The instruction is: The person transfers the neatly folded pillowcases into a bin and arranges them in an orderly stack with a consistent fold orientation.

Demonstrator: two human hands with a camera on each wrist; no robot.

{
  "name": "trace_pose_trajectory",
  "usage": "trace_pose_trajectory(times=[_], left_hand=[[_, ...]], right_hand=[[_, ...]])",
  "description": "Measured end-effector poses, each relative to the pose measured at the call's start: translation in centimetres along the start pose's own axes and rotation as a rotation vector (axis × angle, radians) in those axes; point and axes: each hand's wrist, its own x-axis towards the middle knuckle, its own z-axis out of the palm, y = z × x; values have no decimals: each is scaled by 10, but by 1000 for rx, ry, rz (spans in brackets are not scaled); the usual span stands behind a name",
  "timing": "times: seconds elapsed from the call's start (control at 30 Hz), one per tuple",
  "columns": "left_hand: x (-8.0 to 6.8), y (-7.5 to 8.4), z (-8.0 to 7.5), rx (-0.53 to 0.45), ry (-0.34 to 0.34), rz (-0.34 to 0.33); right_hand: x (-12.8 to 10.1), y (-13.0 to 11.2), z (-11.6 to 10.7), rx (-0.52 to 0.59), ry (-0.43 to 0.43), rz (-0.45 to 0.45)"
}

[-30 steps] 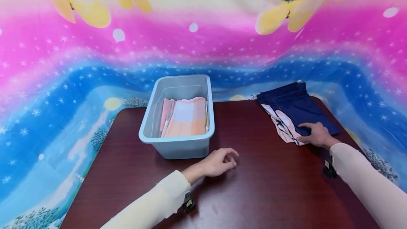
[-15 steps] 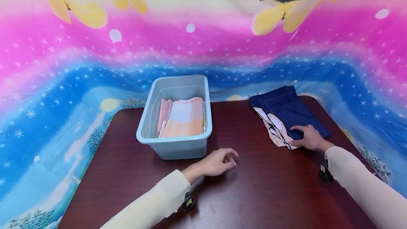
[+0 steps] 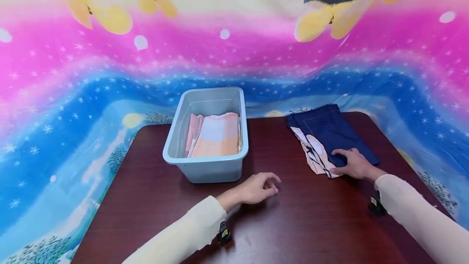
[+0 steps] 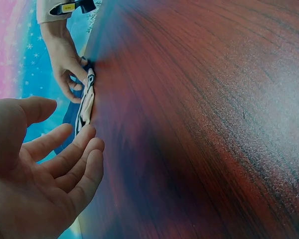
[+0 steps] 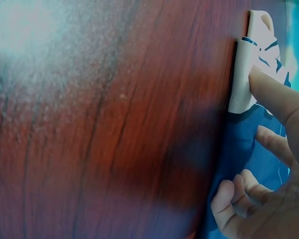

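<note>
A folded navy garment with a pale, dark-lined printed part lies at the table's right back; its exact kind is unclear. My right hand rests on its near end. In the right wrist view, the thumb touches the pale cloth while the other fingers, loosely bent and spread from the thumb, lie on the navy cloth. My left hand hovers over or rests on the table in front of the bin, fingers relaxed. The left wrist view shows its palm holding nothing.
A grey-blue plastic bin stands left of centre at the back, with folded pink and orange checked cloths inside. Beneath everything is a dark red-brown wooden table. A colourful printed curtain hangs behind and around it.
The navy garment has slid left and slightly nearer, moving along with my right hand. My left hand and the bin keep about the same places; the head view has shifted slightly.
</note>
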Motion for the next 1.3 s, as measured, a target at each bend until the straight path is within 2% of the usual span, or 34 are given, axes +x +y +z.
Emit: trace_pose_trajectory(times=[0.5, 0.9, 1.3], left_hand=[[-3, -7, -4, -5, 29, -20], [-2, -12, -6, -13, 21, -26], [-3, -14, -11, -25, 29, -36]], right_hand=[[-8, -23, 6, -20, -46, -81], [-9, -46, 10, 6, -130, -108], [-15, -52, 15, 26, -114, -149]])
